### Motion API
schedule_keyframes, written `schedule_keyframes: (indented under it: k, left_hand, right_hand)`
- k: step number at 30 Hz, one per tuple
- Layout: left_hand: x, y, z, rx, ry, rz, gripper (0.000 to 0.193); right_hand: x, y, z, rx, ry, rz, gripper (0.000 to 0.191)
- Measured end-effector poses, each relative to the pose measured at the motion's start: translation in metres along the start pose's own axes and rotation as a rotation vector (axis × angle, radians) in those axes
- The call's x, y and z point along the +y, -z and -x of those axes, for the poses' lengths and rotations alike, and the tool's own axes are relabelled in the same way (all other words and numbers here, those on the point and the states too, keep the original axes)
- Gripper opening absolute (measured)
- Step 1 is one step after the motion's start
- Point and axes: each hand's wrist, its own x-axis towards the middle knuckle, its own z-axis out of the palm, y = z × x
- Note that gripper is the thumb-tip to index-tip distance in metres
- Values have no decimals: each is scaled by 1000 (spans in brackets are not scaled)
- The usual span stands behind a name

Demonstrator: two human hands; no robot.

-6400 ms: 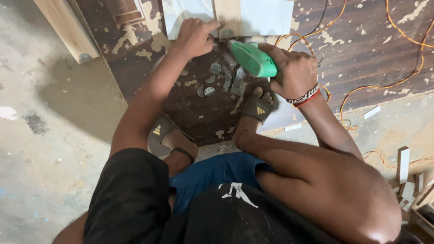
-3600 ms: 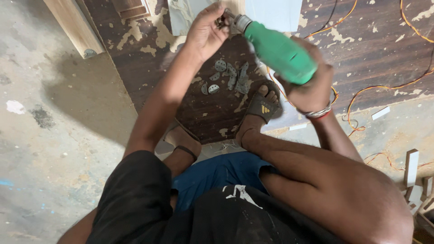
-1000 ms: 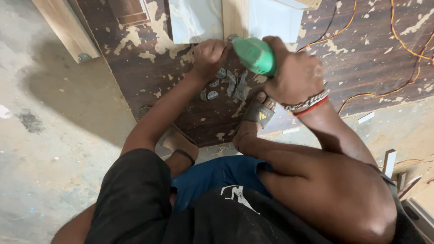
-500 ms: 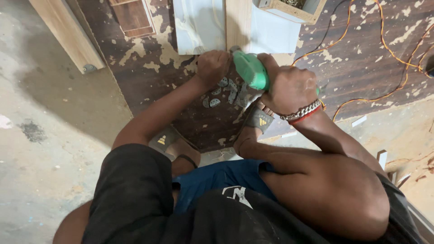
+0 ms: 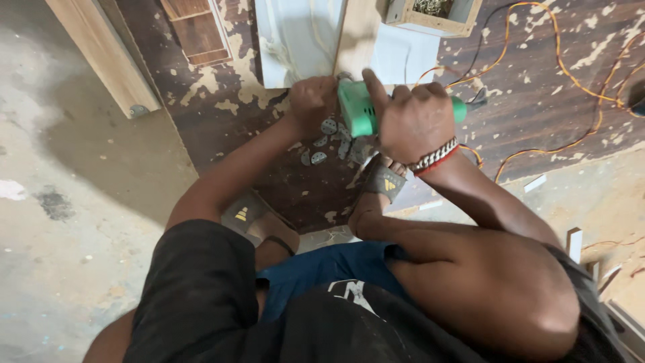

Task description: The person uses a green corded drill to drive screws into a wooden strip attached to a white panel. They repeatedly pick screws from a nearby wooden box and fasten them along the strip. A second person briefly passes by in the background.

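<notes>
My right hand grips a green power drill, held low and pointing toward a narrow wooden strip that lies over a white panel. My left hand is closed right at the drill's tip, against the edge of the white panel; what it pinches is hidden. Several small grey metal pieces lie on the dark worn board just below both hands. My right wrist wears a beaded bracelet.
A small wooden box stands at the top, right of the strip. An orange cable loops across the board at right. A pale wooden beam lies at upper left. My sandalled feet rest on the board's near edge. Wood offcuts lie at right.
The drill, lifted with its bit at my left hand's fingers some seconds ago, has come down to the panel's edge. The last half second shows only a slight view shift.
</notes>
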Motion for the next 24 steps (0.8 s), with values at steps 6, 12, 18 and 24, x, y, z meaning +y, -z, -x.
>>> schedule_keyframes:
  k: [6, 12, 18, 24]
  left_hand:
    - [-1, 4, 1, -27, 26, -66, 6]
    - [-38, -29, 1, -431, 6, -189, 5]
    - [-24, -30, 38, -178, 31, -189, 12]
    - [3, -11, 71, -154, 601, 925, 22]
  right_hand:
    - [11, -2, 5, 70, -110, -179, 63]
    - [37, -4, 42, 225, 30, -232, 66]
    - [47, -33, 69, 258, -335, -365, 64]
    - [50, -69, 71, 281, -420, -364, 65]
